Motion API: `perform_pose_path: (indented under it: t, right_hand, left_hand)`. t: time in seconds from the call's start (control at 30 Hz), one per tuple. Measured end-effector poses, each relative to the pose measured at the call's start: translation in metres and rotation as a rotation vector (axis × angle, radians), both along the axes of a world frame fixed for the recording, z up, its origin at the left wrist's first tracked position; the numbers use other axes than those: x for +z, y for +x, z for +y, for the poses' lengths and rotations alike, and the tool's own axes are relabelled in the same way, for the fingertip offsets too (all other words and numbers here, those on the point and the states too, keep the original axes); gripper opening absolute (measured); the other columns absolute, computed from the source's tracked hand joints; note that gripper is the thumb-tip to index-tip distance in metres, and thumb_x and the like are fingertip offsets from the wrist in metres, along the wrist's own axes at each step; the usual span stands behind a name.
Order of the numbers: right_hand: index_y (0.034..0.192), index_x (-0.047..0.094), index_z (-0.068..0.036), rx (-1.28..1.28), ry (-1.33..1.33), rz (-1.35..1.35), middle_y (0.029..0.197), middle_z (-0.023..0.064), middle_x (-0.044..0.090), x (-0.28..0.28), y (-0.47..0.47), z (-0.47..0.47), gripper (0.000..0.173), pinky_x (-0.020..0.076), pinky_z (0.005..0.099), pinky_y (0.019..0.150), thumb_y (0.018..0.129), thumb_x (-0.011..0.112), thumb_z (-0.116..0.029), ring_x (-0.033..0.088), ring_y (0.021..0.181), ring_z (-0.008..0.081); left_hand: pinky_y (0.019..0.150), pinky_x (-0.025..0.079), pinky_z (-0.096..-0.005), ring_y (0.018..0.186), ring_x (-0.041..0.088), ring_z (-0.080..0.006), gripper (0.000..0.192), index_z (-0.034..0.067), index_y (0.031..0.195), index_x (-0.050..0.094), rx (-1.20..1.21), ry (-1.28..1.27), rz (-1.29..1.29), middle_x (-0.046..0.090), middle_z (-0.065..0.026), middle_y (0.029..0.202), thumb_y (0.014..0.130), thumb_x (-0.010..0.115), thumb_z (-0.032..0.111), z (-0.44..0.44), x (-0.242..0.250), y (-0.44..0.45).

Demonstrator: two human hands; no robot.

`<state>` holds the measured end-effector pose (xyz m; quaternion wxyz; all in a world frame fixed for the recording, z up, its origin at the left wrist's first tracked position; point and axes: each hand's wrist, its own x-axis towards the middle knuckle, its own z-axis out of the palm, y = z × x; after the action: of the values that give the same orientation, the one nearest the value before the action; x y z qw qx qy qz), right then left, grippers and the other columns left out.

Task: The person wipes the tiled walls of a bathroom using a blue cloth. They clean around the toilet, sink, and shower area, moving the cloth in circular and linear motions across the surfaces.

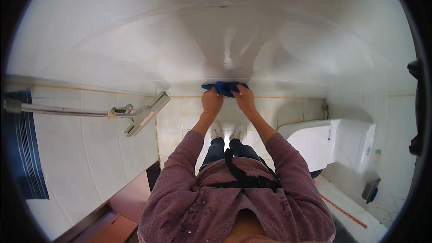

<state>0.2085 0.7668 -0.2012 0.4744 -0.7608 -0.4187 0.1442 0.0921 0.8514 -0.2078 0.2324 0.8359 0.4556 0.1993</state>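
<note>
A blue cloth (225,88) is bunched against the glossy white tiled wall (162,50) straight ahead of me. My left hand (212,101) grips its left part, fingers curled into the fabric. On the other side, my right hand (245,98) pinches the cloth's right part between thumb and fingers. Both arms reach forward, and the hands are a short gap apart. Some fingertips are hidden in the folds. The wall's shiny surface carries a dim reflection above the cloth.
On the left, a flat mop (148,114) with a metal pole is near the side wall, by a blue striped towel (23,148). A white toilet (307,138) stands at right. Beyond it, a grey-and-blue brush-like item (370,190) is at the wall. A pinkish door (130,195) shows lower left.
</note>
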Motion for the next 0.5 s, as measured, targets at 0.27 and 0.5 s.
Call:
perform_pose_path:
  t: [0.27,0.5]
  right_hand:
    - [0.086,0.057,-0.001,0.303,0.241,0.146,0.067,0.0135,0.056,0.144,-0.074,0.079,0.013,0.0417,0.0305,0.055,0.079,0.061,-0.011,0.054,0.058,0.0228]
    - [0.078,0.053,-0.001,0.372,0.877,-0.181,0.065,0.013,0.049,0.346,-0.086,0.114,0.01,0.0389,0.0336,0.051,0.074,0.062,-0.003,0.048,0.058,0.0297]
  left_hand:
    - [0.069,0.045,-0.0311,0.072,0.057,-0.0266,0.017,-0.005,0.088,0.057,0.093,0.31,-0.736,0.058,-0.0161,0.076,0.075,0.048,0.002,0.077,0.126,-0.081]
    - [0.082,0.041,-0.031,0.087,0.054,-0.0224,0.021,-0.003,0.097,0.054,0.121,0.902,-0.933,0.056,-0.0117,0.095,0.078,0.055,0.007,0.129,0.349,-0.088]
